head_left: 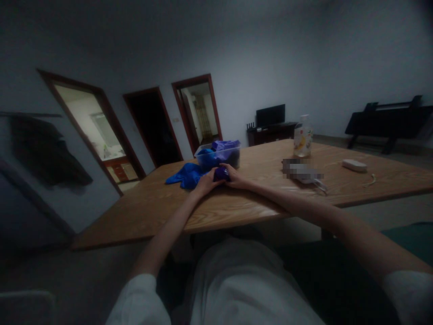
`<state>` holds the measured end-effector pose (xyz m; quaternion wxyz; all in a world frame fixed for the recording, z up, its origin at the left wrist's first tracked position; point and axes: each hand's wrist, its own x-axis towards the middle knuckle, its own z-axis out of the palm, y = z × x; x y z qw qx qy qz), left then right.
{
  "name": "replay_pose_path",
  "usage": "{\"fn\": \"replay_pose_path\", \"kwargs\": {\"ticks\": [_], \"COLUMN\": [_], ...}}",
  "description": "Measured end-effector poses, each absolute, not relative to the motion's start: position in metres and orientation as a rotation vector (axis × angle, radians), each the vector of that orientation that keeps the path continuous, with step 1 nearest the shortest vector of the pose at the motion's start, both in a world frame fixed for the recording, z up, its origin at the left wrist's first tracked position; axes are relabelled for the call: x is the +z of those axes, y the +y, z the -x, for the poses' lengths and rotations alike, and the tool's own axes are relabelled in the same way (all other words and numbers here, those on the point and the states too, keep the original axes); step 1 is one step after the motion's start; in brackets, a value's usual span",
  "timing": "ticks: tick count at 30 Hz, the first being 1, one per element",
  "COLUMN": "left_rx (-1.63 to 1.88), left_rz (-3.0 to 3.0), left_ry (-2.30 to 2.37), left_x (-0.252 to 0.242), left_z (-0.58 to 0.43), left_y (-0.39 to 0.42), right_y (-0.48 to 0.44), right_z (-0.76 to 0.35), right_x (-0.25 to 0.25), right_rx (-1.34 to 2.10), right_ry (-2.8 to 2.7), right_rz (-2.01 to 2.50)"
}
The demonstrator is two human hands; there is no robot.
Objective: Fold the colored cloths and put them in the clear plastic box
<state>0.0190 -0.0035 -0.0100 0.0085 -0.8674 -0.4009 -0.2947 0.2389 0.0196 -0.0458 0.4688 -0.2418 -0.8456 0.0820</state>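
Note:
Between my two hands is a small dark purple bundle (pixel 221 174) with a light mark on it, low over the wooden table (pixel 237 210). My left hand (pixel 205 182) presses on its left side, and my right hand (pixel 234 176) is closed round its right side. Just behind them stands a clear plastic box (pixel 235 158) holding purple cloth (pixel 226 146) and blue cloth (pixel 207 157). A bright blue cloth (pixel 188 176) lies crumpled on the table left of the bundle, beside the box.
On the table's right side stand a clear bottle (pixel 302 139) with a fruit label, a blurred pale item (pixel 302 172), a white oblong case (pixel 354 165) and a thin yellowish strip (pixel 371 180). The near table edge runs in front of my body.

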Motion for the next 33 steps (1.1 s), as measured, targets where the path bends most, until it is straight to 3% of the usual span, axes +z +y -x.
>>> {"fn": "replay_pose_path", "kwargs": {"ticks": [16,33], "left_rx": [-1.277,-1.295], "left_rz": [2.447,2.591], "left_ry": [-1.008,-0.965], "left_x": [0.001,0.014], "left_z": [-0.019,-0.019], "left_y": [-0.010,-0.023], "right_y": [0.038,-0.012], "right_z": [-0.253,-0.223], "right_x": [-0.027,-0.012], "right_rx": [0.758,1.615], "right_ry": [-1.876,-1.388], "right_rz": [0.633,0.500]}}
